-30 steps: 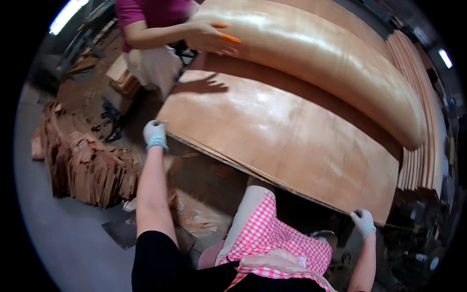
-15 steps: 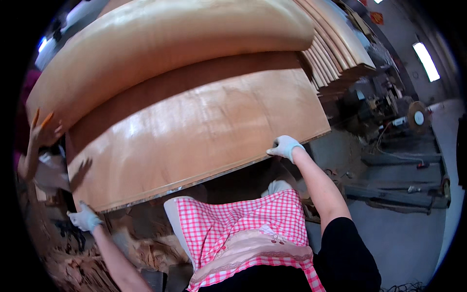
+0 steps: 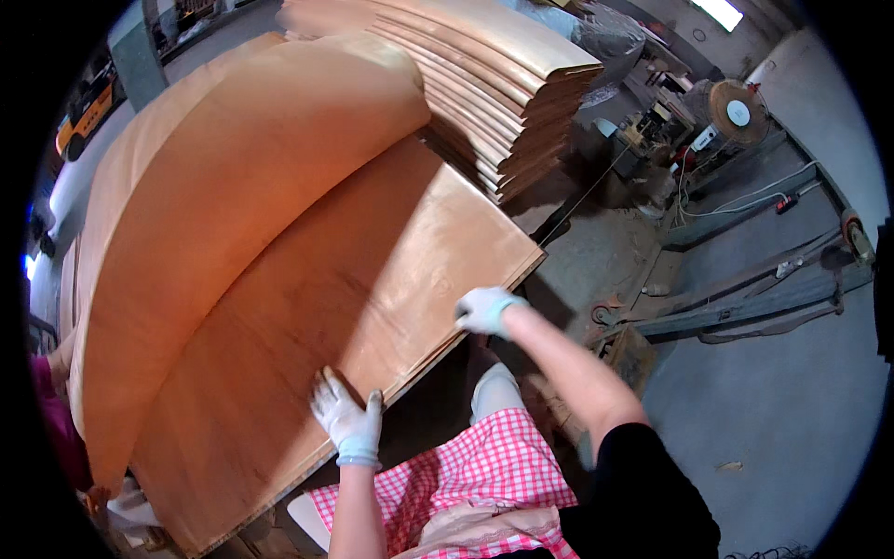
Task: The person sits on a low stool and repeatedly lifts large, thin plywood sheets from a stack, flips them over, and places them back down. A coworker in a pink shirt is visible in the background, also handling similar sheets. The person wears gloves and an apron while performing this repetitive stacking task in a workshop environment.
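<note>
A broad wood veneer sheet (image 3: pixel 270 373) lies on top of a stack in front of me, half in shadow and half lit. My left hand (image 3: pixel 346 424), in a white glove, rests flat on it near the front edge, fingers spread. At the same edge, farther right, my gloved right hand (image 3: pixel 484 310) has its fingers curled in over the sheet's rim; its fingertips are partly hidden. Beyond my hands a large veneer sheet (image 3: pixel 251 168) arches up, its far side bent over and its underside shaded.
At the left rim, a co-worker's purple sleeve (image 3: pixel 58 410) shows beside the arched sheet. Behind stands a tall pile of curved veneer sheets (image 3: pixel 503 93). Right of it are a machine with a round disc (image 3: pixel 736 112) and a metal floor frame (image 3: pixel 745 303). A yellow vehicle (image 3: pixel 86 116) stands far left.
My left hand has left the sheet's left corner and now lies flat on its surface closer to my right hand. The view has turned, and the arched sheet now stands more to the left.
</note>
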{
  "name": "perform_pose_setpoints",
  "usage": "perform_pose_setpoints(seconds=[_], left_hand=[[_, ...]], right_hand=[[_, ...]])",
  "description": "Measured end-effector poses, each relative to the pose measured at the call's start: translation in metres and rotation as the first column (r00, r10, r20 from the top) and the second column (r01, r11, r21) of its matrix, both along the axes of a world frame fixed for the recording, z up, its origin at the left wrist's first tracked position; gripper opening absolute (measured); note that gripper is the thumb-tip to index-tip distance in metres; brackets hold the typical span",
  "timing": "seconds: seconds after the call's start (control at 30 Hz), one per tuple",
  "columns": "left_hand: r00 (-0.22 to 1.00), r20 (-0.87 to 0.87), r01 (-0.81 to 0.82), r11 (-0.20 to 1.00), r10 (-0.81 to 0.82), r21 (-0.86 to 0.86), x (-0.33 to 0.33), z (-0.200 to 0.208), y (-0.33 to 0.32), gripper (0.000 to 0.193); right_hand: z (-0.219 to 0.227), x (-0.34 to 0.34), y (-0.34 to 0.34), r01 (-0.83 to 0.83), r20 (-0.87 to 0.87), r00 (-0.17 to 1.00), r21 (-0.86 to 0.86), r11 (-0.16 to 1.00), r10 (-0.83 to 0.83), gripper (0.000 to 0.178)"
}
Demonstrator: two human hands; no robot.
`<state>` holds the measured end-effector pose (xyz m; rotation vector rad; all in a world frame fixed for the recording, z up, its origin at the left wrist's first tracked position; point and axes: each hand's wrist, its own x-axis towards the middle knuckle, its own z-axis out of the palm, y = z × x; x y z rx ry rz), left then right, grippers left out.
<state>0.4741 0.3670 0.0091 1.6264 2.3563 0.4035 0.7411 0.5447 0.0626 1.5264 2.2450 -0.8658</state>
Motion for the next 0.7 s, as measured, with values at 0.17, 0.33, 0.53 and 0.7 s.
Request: perform_pose_setpoints(seconds=[0.17,0.33,0.53,0.7], left_hand=[[0.996,-0.087,0.014,0.998,-0.020,-0.064,-0.002,-0.013,-0.002,0.099],[0.992,-0.122,0.038,0.999,-0.036,0.017,-0.007,-0.011,-0.008,0.096],[0.978,0.159,-0.128,0.990,0.136,-0.062,0.009,-0.008,-0.020,0.057],[0.878,0.328,0.176,0.873,-0.348,0.455,0.048,0.028,-0.062,0.031]], right_hand=[[0.003,0.151,0.076,0.022,0.287,0.952,0.272,0.962,-0.103,0.031],[-0.041,0.179,0.105,0.388,0.195,0.888,0.165,0.907,-0.416,0.036],[-0.081,0.209,0.072,0.862,-0.466,0.497,0.362,0.355,-0.732,0.037],[0.003,0.048,-0.056,0.469,-0.607,0.773,0.354,0.809,-0.184,0.022]])
